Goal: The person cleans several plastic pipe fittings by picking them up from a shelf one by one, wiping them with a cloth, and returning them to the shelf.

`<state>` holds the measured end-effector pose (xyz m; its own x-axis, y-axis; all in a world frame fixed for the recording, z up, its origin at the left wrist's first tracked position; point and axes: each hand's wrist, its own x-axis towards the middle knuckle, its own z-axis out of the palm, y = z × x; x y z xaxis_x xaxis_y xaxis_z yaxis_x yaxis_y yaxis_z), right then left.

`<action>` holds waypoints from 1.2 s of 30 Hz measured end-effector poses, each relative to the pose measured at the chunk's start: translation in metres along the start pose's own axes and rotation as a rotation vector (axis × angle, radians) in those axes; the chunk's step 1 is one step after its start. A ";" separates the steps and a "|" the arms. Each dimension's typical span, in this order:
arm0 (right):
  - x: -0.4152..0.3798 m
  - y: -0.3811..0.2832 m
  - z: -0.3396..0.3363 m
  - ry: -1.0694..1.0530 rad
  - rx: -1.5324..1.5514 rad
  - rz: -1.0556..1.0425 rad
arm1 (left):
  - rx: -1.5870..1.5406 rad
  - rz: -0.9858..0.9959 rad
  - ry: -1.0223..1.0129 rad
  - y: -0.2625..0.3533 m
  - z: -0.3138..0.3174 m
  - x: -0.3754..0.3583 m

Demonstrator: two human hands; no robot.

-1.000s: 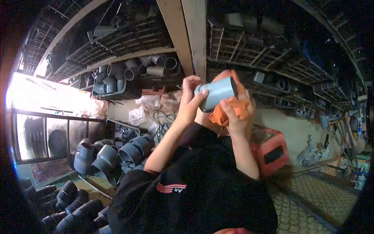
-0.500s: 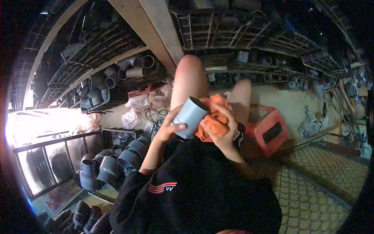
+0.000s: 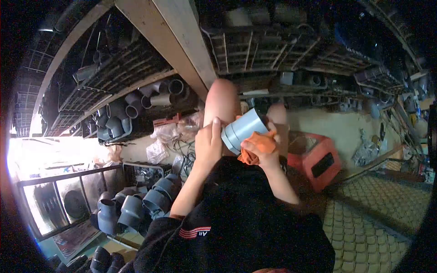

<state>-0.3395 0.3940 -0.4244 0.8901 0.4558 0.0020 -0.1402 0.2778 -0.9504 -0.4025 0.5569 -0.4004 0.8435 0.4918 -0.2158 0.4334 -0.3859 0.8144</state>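
A grey pipe fitting [image 3: 246,129] is held tilted above the lap, its open end toward the upper right. My right hand [image 3: 267,152] is closed round it with an orange cloth [image 3: 259,144] bunched between the palm and the fitting's lower right side. At the fitting's left end is my left hand [image 3: 210,142], its fingers close together and pointing up. Whether those fingers touch the fitting or only sit beside it is hard to tell.
A red plastic stool [image 3: 318,161] stands to the right. Grey pipe fittings [image 3: 132,211] are piled at the lower left. Wire racks [image 3: 273,50] holding more fittings run along the top, with plastic bags [image 3: 157,151] beneath them at left.
The fitting has moved right and tilted further over. My right hand and the cloth have shifted onto its side. My left hand has let go of its side and is now at its left end.
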 end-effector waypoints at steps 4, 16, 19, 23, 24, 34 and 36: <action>0.025 -0.025 -0.006 0.049 -0.445 -0.343 | -0.333 0.623 -0.147 0.031 -0.004 0.014; 0.020 0.019 0.019 -0.181 -0.189 -0.249 | -1.031 0.153 -0.282 -0.026 0.024 0.015; 0.018 0.022 0.026 -0.274 0.432 0.069 | -0.292 0.440 -0.025 -0.035 0.020 0.024; 0.026 0.041 -0.009 -0.181 0.598 0.386 | -0.162 0.418 0.027 -0.018 0.005 0.011; 0.025 0.043 -0.013 -0.156 0.566 0.439 | -0.065 0.418 0.122 -0.016 0.004 0.007; 0.009 -0.009 -0.026 -0.361 0.130 0.586 | -0.322 0.784 -0.275 0.012 -0.031 -0.002; 0.019 -0.012 -0.020 -0.327 0.193 0.522 | -0.514 0.822 -0.060 0.010 -0.016 -0.002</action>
<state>-0.3123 0.3829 -0.4194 0.5100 0.7977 -0.3218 -0.6213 0.0828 -0.7792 -0.4047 0.5645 -0.3829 0.8422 0.1745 0.5102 -0.4779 -0.1966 0.8561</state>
